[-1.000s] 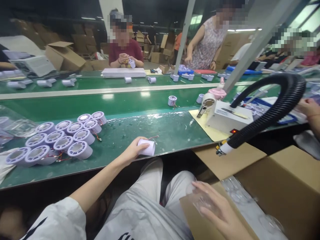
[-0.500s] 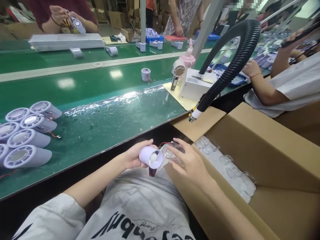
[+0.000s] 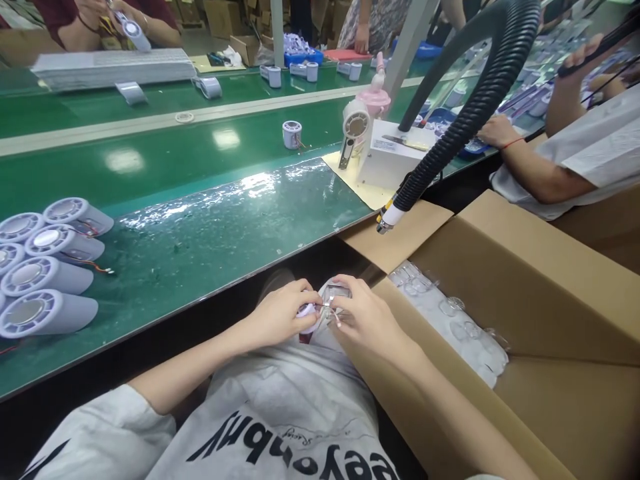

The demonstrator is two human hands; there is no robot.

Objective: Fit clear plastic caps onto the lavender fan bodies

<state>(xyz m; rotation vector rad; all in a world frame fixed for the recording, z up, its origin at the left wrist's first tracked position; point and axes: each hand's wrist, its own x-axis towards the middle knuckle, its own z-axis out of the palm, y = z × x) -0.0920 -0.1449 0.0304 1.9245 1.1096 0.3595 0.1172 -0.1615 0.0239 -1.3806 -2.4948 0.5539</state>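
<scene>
Low in front of my body, my left hand [image 3: 286,312] is closed around a lavender plastic cylinder [image 3: 307,319], a motor housing like those on the bench. Most of it is hidden by my fingers. My right hand [image 3: 369,312] meets it from the other side, its fingertips pinched at the thin wire [image 3: 326,305] running from the housing. Beneath these fingers shows a clear plastic piece [image 3: 338,291]; whether the hand also grips it is hard to see.
Several lavender housings [image 3: 46,275] with wires lie on the green bench [image 3: 215,233] at left. A black flexible hose [image 3: 453,143] arches from a white box [image 3: 393,160]. At right stands an open carton [image 3: 530,267] with clear plastic parts [image 3: 463,323]. Co-workers' hands are across and right.
My hands have come together. The housing has turned, so its open end no longer faces me, and my right fingers have closed from spread to pinching at the wire.
</scene>
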